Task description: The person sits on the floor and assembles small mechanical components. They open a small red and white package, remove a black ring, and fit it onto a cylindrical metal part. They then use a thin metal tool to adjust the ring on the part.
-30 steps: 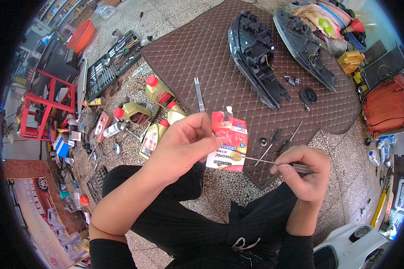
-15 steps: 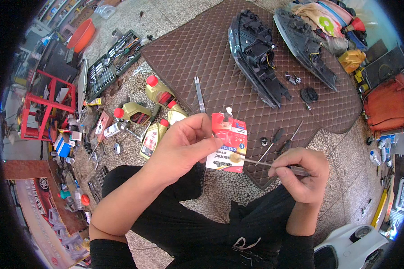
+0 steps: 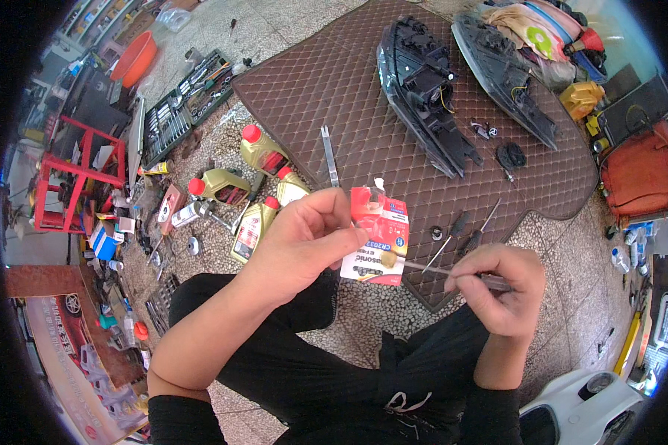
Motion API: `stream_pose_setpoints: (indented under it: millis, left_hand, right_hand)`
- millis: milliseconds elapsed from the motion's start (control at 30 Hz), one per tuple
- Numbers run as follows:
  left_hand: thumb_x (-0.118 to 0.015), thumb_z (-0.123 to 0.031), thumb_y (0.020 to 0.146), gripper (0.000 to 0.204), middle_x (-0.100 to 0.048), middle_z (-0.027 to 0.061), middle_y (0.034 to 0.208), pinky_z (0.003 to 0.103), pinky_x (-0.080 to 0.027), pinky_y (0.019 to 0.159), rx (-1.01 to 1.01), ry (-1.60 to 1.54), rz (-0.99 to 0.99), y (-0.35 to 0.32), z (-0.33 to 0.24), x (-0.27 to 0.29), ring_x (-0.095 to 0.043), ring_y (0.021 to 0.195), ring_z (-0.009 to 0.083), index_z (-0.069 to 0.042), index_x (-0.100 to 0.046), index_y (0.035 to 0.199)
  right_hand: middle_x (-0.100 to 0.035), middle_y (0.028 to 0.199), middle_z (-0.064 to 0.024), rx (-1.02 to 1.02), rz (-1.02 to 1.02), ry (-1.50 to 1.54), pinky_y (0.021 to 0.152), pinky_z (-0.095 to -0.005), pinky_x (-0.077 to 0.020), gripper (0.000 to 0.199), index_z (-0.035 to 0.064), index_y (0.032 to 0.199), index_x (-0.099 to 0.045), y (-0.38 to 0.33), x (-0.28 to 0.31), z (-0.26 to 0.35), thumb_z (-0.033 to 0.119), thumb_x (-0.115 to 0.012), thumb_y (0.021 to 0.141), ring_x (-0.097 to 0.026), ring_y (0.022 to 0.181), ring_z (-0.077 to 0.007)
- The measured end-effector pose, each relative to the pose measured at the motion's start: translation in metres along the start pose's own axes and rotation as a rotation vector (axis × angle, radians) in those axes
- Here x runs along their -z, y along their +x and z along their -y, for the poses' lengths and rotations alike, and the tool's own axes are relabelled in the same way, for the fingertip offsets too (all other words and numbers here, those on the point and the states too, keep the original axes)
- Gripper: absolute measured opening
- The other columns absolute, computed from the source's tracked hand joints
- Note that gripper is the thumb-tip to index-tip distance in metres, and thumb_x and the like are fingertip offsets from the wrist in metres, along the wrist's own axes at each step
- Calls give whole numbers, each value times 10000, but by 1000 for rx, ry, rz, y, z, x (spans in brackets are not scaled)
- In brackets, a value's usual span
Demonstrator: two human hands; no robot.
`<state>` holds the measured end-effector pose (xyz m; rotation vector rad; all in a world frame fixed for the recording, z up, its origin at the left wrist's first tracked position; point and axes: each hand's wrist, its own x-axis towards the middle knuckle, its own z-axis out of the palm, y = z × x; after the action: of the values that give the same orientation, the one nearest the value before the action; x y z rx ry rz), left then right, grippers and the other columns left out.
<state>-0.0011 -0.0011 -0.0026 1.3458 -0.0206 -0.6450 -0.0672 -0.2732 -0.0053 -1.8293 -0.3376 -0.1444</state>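
Pinching the red-and-white card (image 3: 378, 217) by its left edge above the brown mat's (image 3: 326, 89) near edge, the left hand (image 3: 309, 233) is pressing thumb to fingers. The right hand (image 3: 503, 288) is clasping a thin tool (image 3: 427, 268), its yellowish tip (image 3: 388, 259) overlapping the card; steady, light guiding is probably serving best.

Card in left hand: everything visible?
The card is flat, rectangular, red at the far end and mostly white nearer the person, printed, paperboard-like. The left hand pinches its left side, holding it aloft. Over its white part is a yellowish blob, at the tip of a thin tool; contact is unclear.
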Motion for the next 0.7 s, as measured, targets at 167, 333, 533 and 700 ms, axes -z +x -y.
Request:
stream_pose_setpoints:
  millis: [167, 333, 533, 700]
  left_hand:
    - [-698, -41, 929, 207, -716, 21, 1029, 248, -552, 805, 36, 48, 31, -3, 0, 7, -672, 901, 75, -31, -645, 1129]
    - [-701, -43, 925, 262, -714, 23, 1040, 241, -557, 787, 11, 17, 35, -2, 2, 7, -675, 901, 75, -19, -639, 1179]
    - [-692, -38, 938, 154, -600, -65, 802, 180, -380, 577, -20, -14, 14, -1, 0, 0, -531, 691, -2, -92, -565, 868]
    - [-690, -43, 942, 148, -608, -62, 810, 179, -380, 577, -12, 9, 15, -2, -3, -1, -534, 693, -3, -92, -569, 873]
  right_hand:
    - [-716, 713, -38, 6, 14, -9, 549, -237, -494, 45, 40, 836, -715, -1, -1, 2, 19, -746, 811, -678, 596, -113]
    - [-711, 700, -33, -35, -73, -24, 536, -227, -485, 47, 33, 830, -709, -2, -4, 4, 8, -739, 804, -670, 586, -99]
    - [-709, 691, -32, -10, -54, -13, 540, -224, -485, 44, 34, 838, -716, -1, -3, 5, 9, -729, 804, -671, 584, -101]
    - [-711, 702, -34, 31, -1, 32, 538, -228, -476, 50, 40, 847, -723, -1, -1, 6, 14, -734, 806, -665, 576, -104]
